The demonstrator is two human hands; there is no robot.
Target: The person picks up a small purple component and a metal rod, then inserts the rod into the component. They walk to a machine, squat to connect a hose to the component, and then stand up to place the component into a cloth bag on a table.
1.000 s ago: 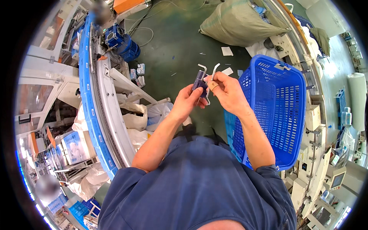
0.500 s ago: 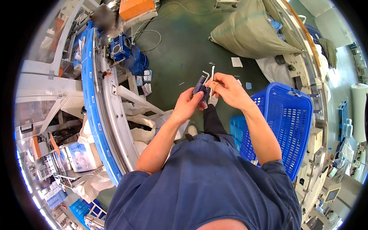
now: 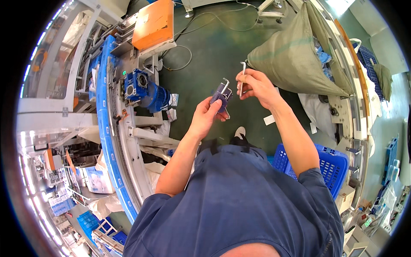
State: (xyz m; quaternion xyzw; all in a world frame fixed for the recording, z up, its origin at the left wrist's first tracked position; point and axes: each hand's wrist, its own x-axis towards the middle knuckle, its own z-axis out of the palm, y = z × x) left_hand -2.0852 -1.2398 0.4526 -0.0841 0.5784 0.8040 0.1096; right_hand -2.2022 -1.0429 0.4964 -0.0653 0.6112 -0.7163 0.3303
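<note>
My left hand (image 3: 204, 116) is closed around a dark purple hex key holder (image 3: 218, 97), its thumb pressed on the side. A bent silver key sticks up out of the holder's top, and a metal end shows below my fingers. To the right and slightly higher, my right hand (image 3: 260, 89) pinches a single L-shaped hex key (image 3: 242, 77) between thumb and fingers. That key stands nearly upright with its short bent end at the top. A gap separates it from the holder. Both hands are in the air above the green floor.
On the left runs a conveyor with a blue edge (image 3: 105, 115), with a blue motor (image 3: 155, 97) beside it. An orange box (image 3: 153, 25) sits farther up. At right are a large greenish sack (image 3: 287, 51) and a blue basket (image 3: 333, 165). Paper scraps lie on the floor.
My right hand has moved right, away from the left hand, carrying the hex key clear of the holder. The left hand keeps its grip. My view has shifted, showing more of the far floor.
</note>
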